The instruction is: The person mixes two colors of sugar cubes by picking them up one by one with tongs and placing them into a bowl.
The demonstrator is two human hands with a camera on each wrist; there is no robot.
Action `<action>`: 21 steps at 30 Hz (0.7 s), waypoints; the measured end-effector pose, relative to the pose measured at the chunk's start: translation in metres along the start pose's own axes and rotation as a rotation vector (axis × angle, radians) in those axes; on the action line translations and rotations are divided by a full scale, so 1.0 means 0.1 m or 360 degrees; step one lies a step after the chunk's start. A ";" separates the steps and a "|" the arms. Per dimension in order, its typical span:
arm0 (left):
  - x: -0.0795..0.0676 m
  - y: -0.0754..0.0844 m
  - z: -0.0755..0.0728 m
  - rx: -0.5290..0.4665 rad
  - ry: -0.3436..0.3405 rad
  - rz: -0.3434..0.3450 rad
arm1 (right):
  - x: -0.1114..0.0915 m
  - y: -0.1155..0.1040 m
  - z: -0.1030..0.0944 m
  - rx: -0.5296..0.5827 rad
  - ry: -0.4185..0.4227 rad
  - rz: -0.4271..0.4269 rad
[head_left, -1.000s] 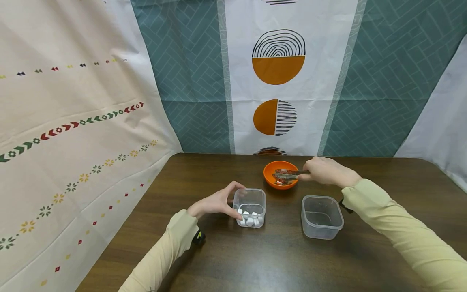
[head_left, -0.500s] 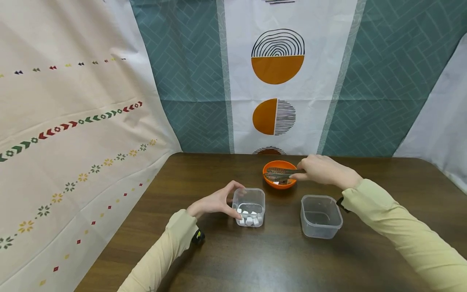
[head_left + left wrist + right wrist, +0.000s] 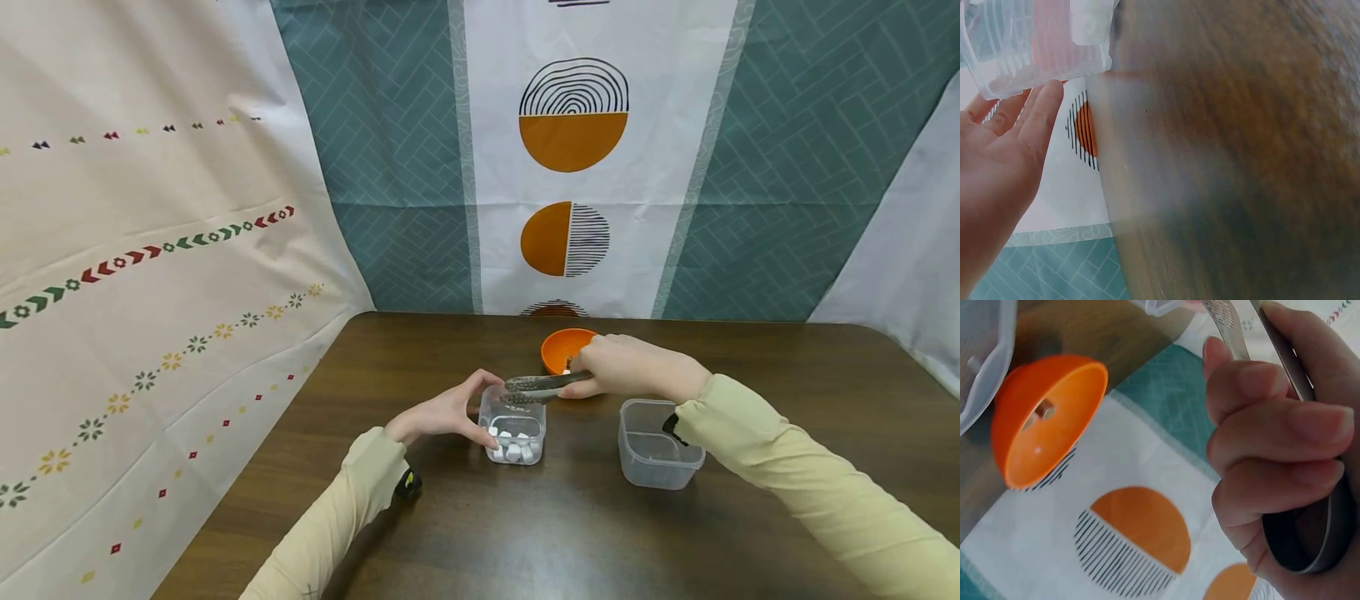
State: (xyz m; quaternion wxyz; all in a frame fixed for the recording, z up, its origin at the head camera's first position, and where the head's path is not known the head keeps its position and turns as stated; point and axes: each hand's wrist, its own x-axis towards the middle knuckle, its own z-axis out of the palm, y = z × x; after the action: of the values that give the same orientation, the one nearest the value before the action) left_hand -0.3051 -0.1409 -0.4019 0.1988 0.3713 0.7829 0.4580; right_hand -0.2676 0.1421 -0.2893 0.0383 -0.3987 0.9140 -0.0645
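Observation:
My left hand (image 3: 442,414) holds a clear square plastic container (image 3: 534,425) by its left side, thumb at the front and fingers at the back. Several small white pieces (image 3: 513,452) lie on its bottom. In the left wrist view, fingers (image 3: 1044,112) reach the container's wall (image 3: 997,69). My right hand (image 3: 633,368) grips metal tongs (image 3: 536,383), whose perforated tips are over this container. Whether the tips pinch anything, I cannot tell. In the right wrist view, curled fingers (image 3: 1272,437) wrap the tongs' handle (image 3: 1288,356).
An orange bowl (image 3: 558,346) stands behind, partly hidden by the right hand; a small brown-and-white piece (image 3: 1044,409) shows inside it. A second clear container (image 3: 656,467) sits on the right, below the right forearm. Patterned cloth (image 3: 405,167) hangs behind the brown table (image 3: 465,533).
My right hand has carried the tongs out of the orange bowl, leftward and toward me, to above the left container. The left hand has stayed on its container.

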 end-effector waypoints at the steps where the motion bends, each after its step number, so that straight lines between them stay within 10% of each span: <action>1: 0.00 0.00 0.00 0.0002 0.0001 -0.0004 | 0.03 -0.02 0.01 0.0001 -0.0014 -0.0009; 21: 0.01 0.02 -0.01 -0.0040 -0.0037 -0.0029 | 0.37 -0.17 0.16 -0.0004 -0.0321 0.0097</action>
State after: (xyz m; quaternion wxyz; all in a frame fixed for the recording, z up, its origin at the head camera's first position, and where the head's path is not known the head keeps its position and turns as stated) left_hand -0.3054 -0.1403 -0.4002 0.2166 0.3670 0.7781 0.4615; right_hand -0.2786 0.1026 -0.3035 0.1316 -0.3751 0.9173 -0.0216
